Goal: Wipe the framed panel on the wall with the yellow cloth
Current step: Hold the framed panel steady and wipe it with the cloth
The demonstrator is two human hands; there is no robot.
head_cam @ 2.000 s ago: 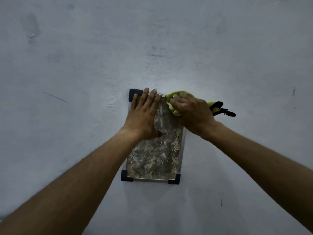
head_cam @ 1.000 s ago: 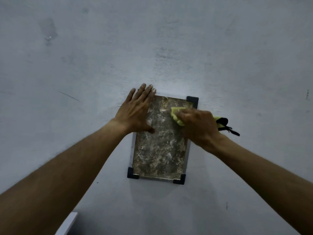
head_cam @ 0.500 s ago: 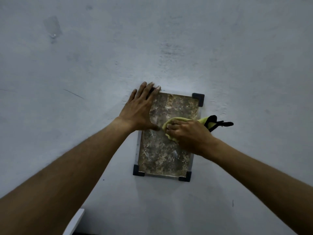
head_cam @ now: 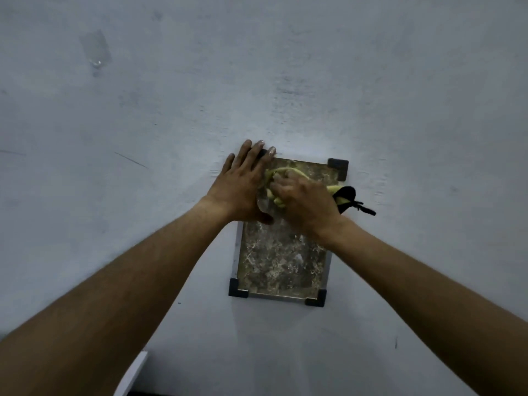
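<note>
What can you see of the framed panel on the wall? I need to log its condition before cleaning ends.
The framed panel is an upright rectangle lying flat against the pale wall. Its face looks like mottled brown marble, edged by a thin silvery frame with black corner caps; three caps show. The left hand lies flat over the upper left corner, and the right hand presses the yellow cloth on the upper part. The lower half is uncovered.

yellow cloth (head_cam: 285, 172), brown marbled panel (head_cam: 281, 261)
</note>
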